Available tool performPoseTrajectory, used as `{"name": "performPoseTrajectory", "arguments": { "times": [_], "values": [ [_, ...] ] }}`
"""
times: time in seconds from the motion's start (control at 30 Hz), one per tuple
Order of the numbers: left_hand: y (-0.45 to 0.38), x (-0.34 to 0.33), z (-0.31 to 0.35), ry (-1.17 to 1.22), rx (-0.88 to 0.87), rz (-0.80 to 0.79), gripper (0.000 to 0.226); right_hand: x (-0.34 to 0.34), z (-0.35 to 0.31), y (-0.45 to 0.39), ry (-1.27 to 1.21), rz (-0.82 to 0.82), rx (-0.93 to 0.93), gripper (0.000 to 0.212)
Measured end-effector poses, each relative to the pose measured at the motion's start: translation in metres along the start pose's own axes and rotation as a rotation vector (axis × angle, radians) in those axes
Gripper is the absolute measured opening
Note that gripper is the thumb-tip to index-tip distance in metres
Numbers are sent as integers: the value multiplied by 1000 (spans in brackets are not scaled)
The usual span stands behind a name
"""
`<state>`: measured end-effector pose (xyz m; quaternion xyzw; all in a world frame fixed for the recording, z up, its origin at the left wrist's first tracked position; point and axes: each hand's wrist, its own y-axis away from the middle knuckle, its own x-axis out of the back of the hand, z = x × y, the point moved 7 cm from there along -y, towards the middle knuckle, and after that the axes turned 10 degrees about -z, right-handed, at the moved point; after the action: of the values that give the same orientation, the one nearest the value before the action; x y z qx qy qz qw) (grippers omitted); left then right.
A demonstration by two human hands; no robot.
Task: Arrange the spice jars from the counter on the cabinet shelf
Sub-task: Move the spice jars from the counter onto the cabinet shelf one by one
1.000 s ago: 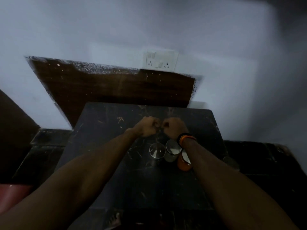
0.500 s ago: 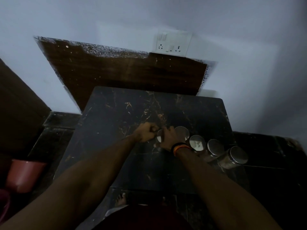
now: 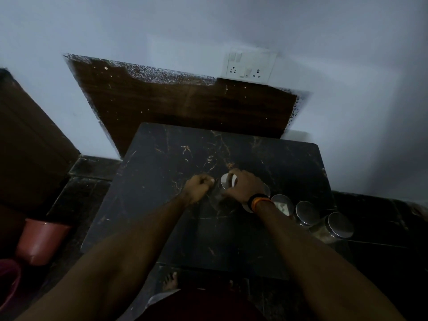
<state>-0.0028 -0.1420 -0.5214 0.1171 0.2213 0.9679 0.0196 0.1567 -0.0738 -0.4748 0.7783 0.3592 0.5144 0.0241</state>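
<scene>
A row of several glass spice jars with steel lids stands on the dark marble counter (image 3: pixel 162 172), running from the middle toward the right edge. My right hand (image 3: pixel 245 186) grips the leftmost jar (image 3: pixel 228 181) from above, its fingers curled round the lid. A second jar (image 3: pixel 267 189) is mostly hidden under that hand. Further right stand three more jars (image 3: pixel 282 203), (image 3: pixel 306 210), (image 3: pixel 340 224). My left hand (image 3: pixel 199 186) is curled into a fist just left of the gripped jar; whether it touches the glass is unclear. No cabinet shelf is in view.
A brown wooden panel (image 3: pixel 185 105) leans on the white wall behind the counter, with a switch and socket plate (image 3: pixel 250 66) above it. A brown surface (image 3: pixel 27 147) rises at the left, a red bucket (image 3: pixel 41 239) below it. My bare foot (image 3: pixel 170 280) shows under the front edge.
My two fists were pressed together a second ago. The view shifted, the jar row came into sight, and my right hand now sits over the leftmost jar's lid.
</scene>
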Motion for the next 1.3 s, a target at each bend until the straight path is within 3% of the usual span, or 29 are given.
{"name": "performPoseTrajectory", "arguments": {
  "times": [0.07, 0.17, 0.23, 0.33, 0.43, 0.63, 0.77, 0.9, 1.03, 1.13, 1.3],
  "values": [
    [0, 3, -6, 182, 31, 53, 31, 15, -8, -1, -54, 9, 32, 72],
    [4, -4, -18, 538, 184, 57, 49, 37, -17, -3, -271, 36, 121, 65],
    [6, -16, -21, 771, 274, -34, 55, 48, -24, -3, -356, 15, 181, 63],
    [4, -27, -6, 1057, 204, -188, 55, 59, -30, -2, -412, -21, 239, 68],
    [4, -24, 10, 1191, 81, -209, 53, 65, -32, -4, -538, -43, 269, 71],
    [6, -20, 37, 1153, -112, -204, 51, 73, -21, -8, -813, 48, 251, 67],
    [8, -18, 64, 1063, -219, -225, 68, 79, -14, -9, -897, 182, 188, 71],
    [8, -14, 83, 1017, -329, -157, 60, 86, -10, -11, -1061, 295, 127, 92],
    [12, -13, 95, 821, -389, -30, 68, 93, -9, -13, -1228, 327, 111, 111],
    [17, -13, 105, 710, -416, 27, 68, 100, -10, -14, -1310, 325, 118, 113],
    [17, -9, 121, 859, -376, -169, 54, 114, -15, -13, -1437, 290, 211, 95]
  ]
}}
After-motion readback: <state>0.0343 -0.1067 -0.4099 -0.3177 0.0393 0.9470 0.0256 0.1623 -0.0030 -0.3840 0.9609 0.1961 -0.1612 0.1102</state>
